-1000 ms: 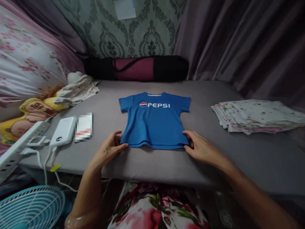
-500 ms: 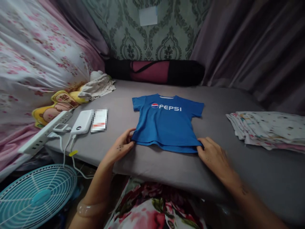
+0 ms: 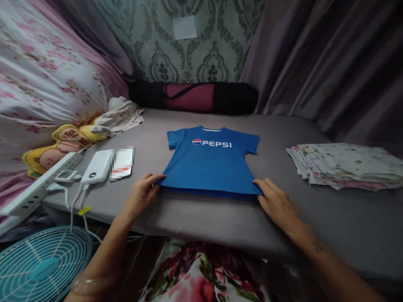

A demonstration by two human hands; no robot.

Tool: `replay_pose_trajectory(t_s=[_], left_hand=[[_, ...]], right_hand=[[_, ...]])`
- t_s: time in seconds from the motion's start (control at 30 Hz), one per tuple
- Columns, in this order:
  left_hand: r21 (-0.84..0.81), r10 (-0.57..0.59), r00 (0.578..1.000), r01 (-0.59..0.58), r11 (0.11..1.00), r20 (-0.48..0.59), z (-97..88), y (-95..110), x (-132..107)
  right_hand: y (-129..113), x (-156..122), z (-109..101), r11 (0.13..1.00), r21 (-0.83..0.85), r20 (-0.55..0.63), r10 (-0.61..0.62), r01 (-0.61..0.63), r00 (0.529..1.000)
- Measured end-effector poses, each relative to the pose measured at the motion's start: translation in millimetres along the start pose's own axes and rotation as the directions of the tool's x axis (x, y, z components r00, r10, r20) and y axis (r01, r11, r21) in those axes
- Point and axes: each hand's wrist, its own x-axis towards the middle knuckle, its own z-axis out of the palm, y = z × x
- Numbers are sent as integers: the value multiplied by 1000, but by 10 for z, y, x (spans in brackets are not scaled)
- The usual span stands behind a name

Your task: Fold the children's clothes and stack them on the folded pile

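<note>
A small blue T-shirt with a white PEPSI print lies face up on the grey bed sheet, its collar pointing away from me. My left hand pinches the hem at its left corner between thumb and fingers. At the opposite corner, my right hand grips the hem in the same way. Between the two hands the hem is drawn straight, and a darker strip of the back layer shows under the front edge.
Folded patterned cloths are stacked on the right. To the left lie a white power bank, a blurred packet, a power strip and a yellow plush. A fan stands below. A black and maroon bag lies at the back.
My left hand has moved outward to the left with its corner of the hem. The wavy hem is now taut and the shirt front smoother. The camera view has shifted slightly.
</note>
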Motion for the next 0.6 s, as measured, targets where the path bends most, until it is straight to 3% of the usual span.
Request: replay_pose_trajectory(t_s=[0.27, 0.43, 0.6], left_hand=[[91, 192, 973, -204, 975, 127, -27, -49, 4], [57, 285, 927, -307, 950, 246, -93, -83, 32], [54, 236, 933, -260, 964, 272, -109, -149, 34]], right_hand=[[37, -26, -55, 938, 149, 49, -324, 314, 945], [65, -34, -91, 901, 260, 90, -380, 347, 920], [71, -46, -140, 883, 345, 144, -385, 319, 912]])
